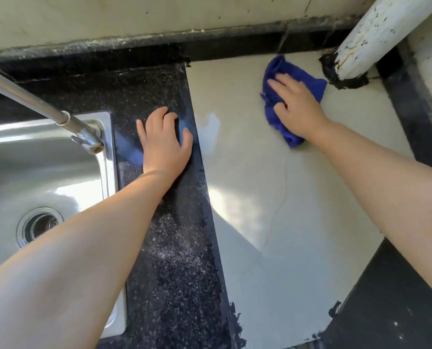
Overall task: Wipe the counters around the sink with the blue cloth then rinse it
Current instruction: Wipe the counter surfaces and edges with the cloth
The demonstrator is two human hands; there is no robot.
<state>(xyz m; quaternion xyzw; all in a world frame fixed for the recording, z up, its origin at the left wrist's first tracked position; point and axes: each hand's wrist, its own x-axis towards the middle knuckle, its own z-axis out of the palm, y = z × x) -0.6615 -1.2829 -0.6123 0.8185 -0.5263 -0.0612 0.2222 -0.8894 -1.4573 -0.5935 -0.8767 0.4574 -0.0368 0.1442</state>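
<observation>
Pressing crumpled blue cloth (289,96) flat under right hand (295,104), fingers spread, near bench's back right corner; left hand (163,144) rests open on speckled black bench (174,248), likely bracing reach.

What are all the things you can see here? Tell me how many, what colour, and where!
blue cloth: one, blue, on the pale counter near the back, under the right hand
pale counter: one, cream, right of the dark strip
dark counter: one, speckled black, between sink and pale counter
sink: one, shiny steel, at the left
drain: one, steel, in the sink's bottom
tap: one, silver, reaching over the sink
pipe: one, white and chipped, back right corner
left hand: one, resting on the dark counter
right hand: one, pressing on the blue cloth
</observation>
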